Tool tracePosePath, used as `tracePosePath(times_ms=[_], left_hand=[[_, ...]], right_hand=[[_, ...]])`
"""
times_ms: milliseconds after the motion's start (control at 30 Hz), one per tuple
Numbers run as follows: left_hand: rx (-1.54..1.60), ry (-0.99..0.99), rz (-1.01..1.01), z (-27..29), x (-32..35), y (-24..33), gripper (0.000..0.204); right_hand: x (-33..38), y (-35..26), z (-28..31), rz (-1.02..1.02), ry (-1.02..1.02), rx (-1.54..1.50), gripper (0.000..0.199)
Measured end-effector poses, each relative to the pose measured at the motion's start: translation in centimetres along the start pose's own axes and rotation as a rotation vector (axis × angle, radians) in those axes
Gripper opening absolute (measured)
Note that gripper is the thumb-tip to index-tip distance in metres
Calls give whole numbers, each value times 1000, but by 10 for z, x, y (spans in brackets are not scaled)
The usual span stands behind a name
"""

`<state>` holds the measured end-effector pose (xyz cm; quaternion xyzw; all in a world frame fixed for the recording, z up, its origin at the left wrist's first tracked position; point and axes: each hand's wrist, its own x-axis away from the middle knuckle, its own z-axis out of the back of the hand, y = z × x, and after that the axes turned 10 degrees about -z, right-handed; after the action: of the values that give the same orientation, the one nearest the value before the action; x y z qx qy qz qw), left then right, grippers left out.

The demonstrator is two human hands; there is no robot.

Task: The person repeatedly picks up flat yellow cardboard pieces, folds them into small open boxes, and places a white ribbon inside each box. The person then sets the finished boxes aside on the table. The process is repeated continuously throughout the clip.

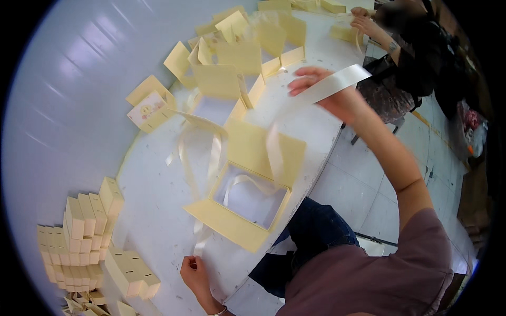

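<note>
Our tabletop [158, 210] bears an open box [247, 139] between our left hand [195, 273], pinching ribbon [202, 242], and blurred right hand [342, 104], grip unclear.

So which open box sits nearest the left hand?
The front yellow box, mid-picture, ribbon curled inside; its flap reaches closest, other open boxes sit farther away.

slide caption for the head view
Right hand with white ribbon across it, left hand pinching ribbon, an open cream box between them.

Cream boxes [266, 150] on white table [153, 195]
</note>
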<state>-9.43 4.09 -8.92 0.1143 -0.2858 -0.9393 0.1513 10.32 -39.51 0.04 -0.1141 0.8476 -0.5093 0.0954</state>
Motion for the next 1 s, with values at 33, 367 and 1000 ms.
tracePosePath(times_ms=[33,367,1000], left_hand=[[5,-31,11,0,5,-4,13],[156,272,-34,2,28,38,30],[523,-327,-207,-8,21,115,71]], right_hand=[[1,16,-9,-71,44,-26,33],[15,71,6,-293,211,-733,38],[-79,48,-2,-676,42,891,80]])
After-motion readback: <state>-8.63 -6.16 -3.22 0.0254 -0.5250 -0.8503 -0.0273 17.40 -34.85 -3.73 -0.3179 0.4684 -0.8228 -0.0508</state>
